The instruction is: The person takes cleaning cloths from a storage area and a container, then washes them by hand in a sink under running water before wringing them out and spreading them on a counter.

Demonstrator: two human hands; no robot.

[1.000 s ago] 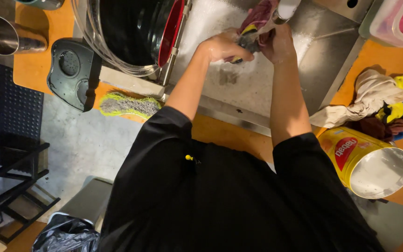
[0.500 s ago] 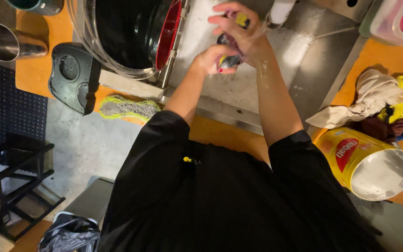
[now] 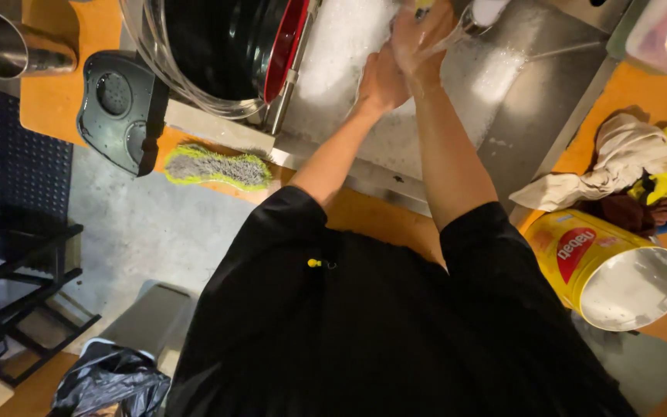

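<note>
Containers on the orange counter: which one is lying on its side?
The yellow can with a red label, right of the steel sink; its silvery open end faces the camera. The steel cup at far left also appears tipped, but less clearly.

Brushed metal sink (image 3: 534,93) gleaming wet and sudsy, glossy yellow tin (image 3: 573,255) near right, crumpled soft cloth (image 3: 619,162), bristly brush (image 3: 214,166) on smooth orange counter (image 3: 55,93).

Both bare forearms extended forward from short black sleeves and converged, with the left hand (image 3: 380,77) curled and pressed against the heel of the right hand (image 3: 422,35), whose fingers were raised and partly cut off by the upper frame edge, wrists nearly touching.
</note>
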